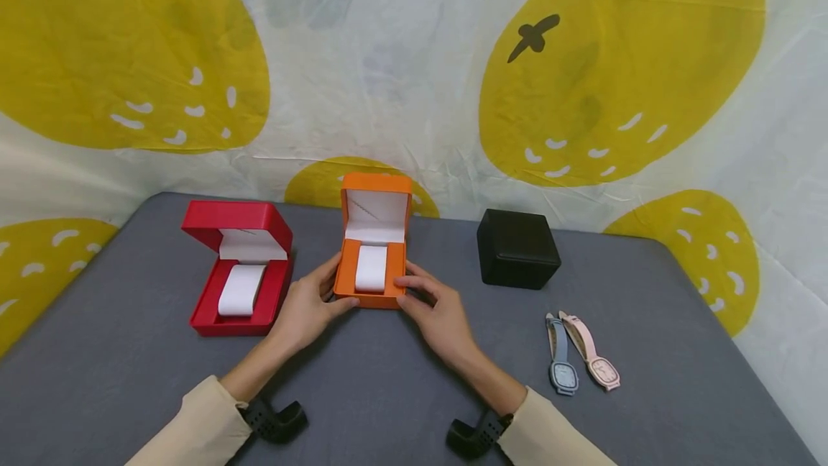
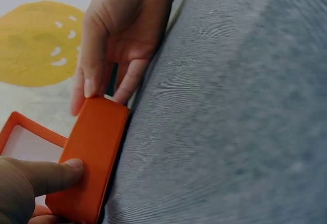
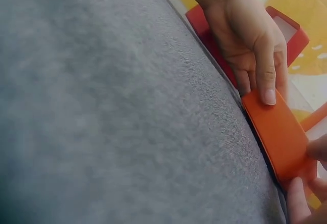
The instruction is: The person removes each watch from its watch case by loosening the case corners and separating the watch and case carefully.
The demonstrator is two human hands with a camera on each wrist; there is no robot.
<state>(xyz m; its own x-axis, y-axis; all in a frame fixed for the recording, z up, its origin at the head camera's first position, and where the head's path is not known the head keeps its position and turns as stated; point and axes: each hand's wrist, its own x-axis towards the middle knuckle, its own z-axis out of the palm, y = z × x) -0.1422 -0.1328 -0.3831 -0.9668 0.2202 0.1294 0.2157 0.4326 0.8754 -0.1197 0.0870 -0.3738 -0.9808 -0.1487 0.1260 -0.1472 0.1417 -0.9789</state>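
An orange watch box (image 1: 370, 301) stands on the table with its lid raised and a white cushion (image 1: 371, 268) inside. My left hand (image 1: 309, 311) grips its left side, thumb (image 2: 74, 165) pressed on the front face and fingers along the side. On the right side my right hand (image 1: 438, 311) holds the box, its thumb at the front corner and the index finger on the top edge. In the right wrist view, the box's orange front (image 3: 278, 137) shows between both hands. The left hand is close beside a red watch box (image 1: 207, 315), also with lid up and a white cushion (image 1: 242, 290).
A closed black box (image 1: 519, 249) stands to the right of the orange one. Two watches, one with a blue strap (image 1: 561, 354) and one with a pink strap (image 1: 591, 351), lie in front of it on the grey table (image 1: 388, 394). A patterned cloth (image 1: 388, 56) hangs behind.
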